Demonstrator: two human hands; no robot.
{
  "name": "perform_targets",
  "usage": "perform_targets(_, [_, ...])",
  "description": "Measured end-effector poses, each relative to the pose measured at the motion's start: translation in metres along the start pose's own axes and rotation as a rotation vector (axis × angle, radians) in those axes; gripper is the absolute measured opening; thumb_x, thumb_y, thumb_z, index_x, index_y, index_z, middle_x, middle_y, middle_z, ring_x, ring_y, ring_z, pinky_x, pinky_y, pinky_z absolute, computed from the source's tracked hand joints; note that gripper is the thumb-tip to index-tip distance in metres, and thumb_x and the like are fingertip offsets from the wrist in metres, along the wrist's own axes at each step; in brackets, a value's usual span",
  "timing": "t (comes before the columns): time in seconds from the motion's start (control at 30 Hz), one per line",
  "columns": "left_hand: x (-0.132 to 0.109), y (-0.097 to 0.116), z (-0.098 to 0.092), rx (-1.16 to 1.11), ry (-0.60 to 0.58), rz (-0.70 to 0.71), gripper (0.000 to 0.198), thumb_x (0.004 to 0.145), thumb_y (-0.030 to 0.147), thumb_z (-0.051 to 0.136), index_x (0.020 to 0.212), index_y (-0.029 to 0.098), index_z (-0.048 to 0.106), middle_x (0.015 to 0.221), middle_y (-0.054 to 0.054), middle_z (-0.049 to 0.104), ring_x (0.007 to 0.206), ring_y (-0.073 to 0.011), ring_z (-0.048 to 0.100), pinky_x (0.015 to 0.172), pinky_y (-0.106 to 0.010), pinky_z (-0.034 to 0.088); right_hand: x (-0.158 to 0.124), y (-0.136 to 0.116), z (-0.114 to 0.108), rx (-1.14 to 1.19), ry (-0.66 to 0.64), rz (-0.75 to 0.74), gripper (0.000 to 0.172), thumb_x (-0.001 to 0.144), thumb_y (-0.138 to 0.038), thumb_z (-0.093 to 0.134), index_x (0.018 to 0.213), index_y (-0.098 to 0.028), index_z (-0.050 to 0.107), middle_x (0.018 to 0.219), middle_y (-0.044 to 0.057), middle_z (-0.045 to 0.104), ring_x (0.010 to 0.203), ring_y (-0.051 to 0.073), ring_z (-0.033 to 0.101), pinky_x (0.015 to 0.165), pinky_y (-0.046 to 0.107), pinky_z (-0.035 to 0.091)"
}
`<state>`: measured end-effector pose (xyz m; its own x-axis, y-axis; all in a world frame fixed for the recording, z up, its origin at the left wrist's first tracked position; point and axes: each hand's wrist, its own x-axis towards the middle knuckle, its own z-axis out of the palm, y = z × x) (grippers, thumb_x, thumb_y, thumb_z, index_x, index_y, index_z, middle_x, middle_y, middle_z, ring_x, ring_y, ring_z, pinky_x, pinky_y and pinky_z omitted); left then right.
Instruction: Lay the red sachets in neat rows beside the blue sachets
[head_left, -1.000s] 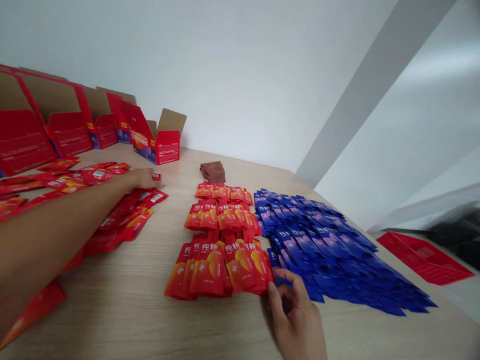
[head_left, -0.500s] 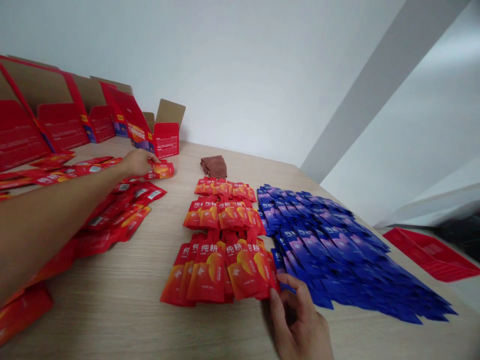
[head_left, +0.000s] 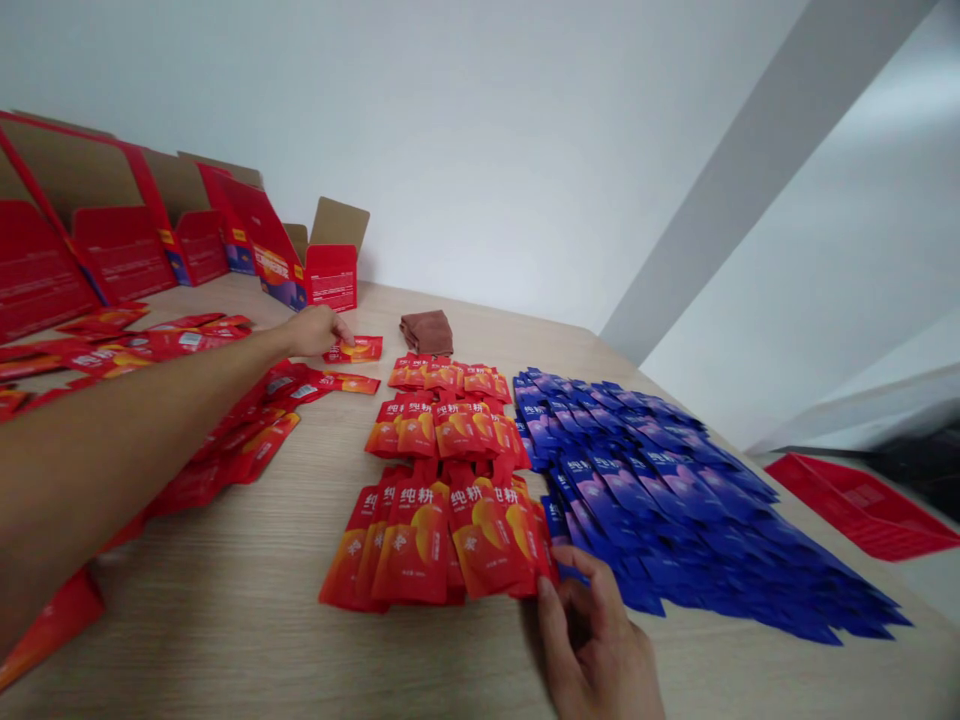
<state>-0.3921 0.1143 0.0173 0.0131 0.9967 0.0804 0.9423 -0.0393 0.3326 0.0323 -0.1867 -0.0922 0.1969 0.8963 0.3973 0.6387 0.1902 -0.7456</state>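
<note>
My left hand (head_left: 319,332) reaches far across to the left side of the table. Its fingers are closed on the end of a red-orange sachet (head_left: 364,348). Under that arm spreads a loose heap of red sachets (head_left: 255,445), with one sachet (head_left: 352,383) sticking out toward the middle. At the front, my right hand (head_left: 604,640) has thumb and forefinger closed at the right edge of the nearest row of red sachets (head_left: 412,540), gripping the outermost one. Two more overlapping rows of red sachets (head_left: 465,430) lie behind it.
Several open red cartons (head_left: 124,250) line the wall at back left; a smaller open carton (head_left: 332,275) stands nearby. A folded brown cloth (head_left: 427,332) lies behind the rows. Blue sachets (head_left: 660,500) cover the right side, and a red tray (head_left: 855,505) sits beyond them.
My left hand has moved right, toward the middle of the table, with the red sachet. A sachet now juts out from the heap below it. My right hand stays in place.
</note>
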Motion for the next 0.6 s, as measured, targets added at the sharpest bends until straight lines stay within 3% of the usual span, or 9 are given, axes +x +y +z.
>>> perform_targets(0.17, [0.0, -0.002, -0.006, 0.011, 0.081, 0.034, 0.013, 0.099, 0.009, 0.064, 0.104, 0.011, 0.076, 0.099, -0.005, 0.079, 0.087, -0.0193, 0.071, 0.082, -0.032, 0.056, -0.001, 0.002, 0.001, -0.009, 0.008, 0.001, 0.046, 0.111, -0.064, 0.047, 0.125, -0.023, 0.059, 0.063, -0.005, 0.066, 0.054, 0.021, 0.07, 0.054, 0.027, 0.05])
perform_targets(0.23, [0.0, 0.001, -0.009, 0.026, 0.083, 0.087, 0.014, 0.098, 0.005, 0.06, 0.102, 0.011, 0.072, 0.098, -0.004, 0.077, 0.09, -0.0189, 0.07, 0.082, -0.031, 0.055, -0.001, 0.002, 0.001, -0.019, -0.005, 0.006, 0.047, 0.111, -0.065, 0.046, 0.126, -0.023, 0.06, 0.063, -0.004, 0.066, 0.052, 0.021, 0.068, 0.054, 0.028, 0.05])
perform_targets(0.33, [0.0, 0.012, -0.006, 0.074, 0.057, 0.166, 0.028, 0.083, -0.005, 0.053, 0.096, 0.012, 0.071, 0.091, -0.003, 0.076, 0.086, -0.0172, 0.066, 0.079, -0.028, 0.05, -0.001, 0.002, 0.0, -0.029, -0.024, 0.004, 0.046, 0.112, -0.064, 0.046, 0.128, -0.023, 0.059, 0.064, -0.004, 0.067, 0.048, 0.02, 0.064, 0.053, 0.029, 0.049])
perform_targets(0.47, [0.003, 0.034, 0.014, 0.135, 0.011, 0.231, 0.03, 0.076, 0.003, 0.054, 0.091, 0.016, 0.076, 0.086, -0.004, 0.078, 0.088, -0.0215, 0.068, 0.085, -0.031, 0.051, -0.001, 0.003, -0.001, -0.04, -0.034, -0.011, 0.043, 0.113, -0.061, 0.046, 0.128, -0.023, 0.058, 0.065, -0.005, 0.067, 0.049, 0.019, 0.064, 0.054, 0.029, 0.048])
perform_targets(0.6, [0.001, 0.05, 0.039, 0.17, -0.034, 0.244, 0.034, 0.083, 0.02, 0.06, 0.109, 0.02, 0.081, 0.122, -0.008, 0.081, 0.118, -0.0267, 0.071, 0.103, -0.031, 0.052, -0.001, 0.004, -0.001, -0.017, -0.041, 0.002, 0.042, 0.112, -0.061, 0.047, 0.127, -0.023, 0.058, 0.065, -0.005, 0.066, 0.054, 0.02, 0.069, 0.054, 0.028, 0.049])
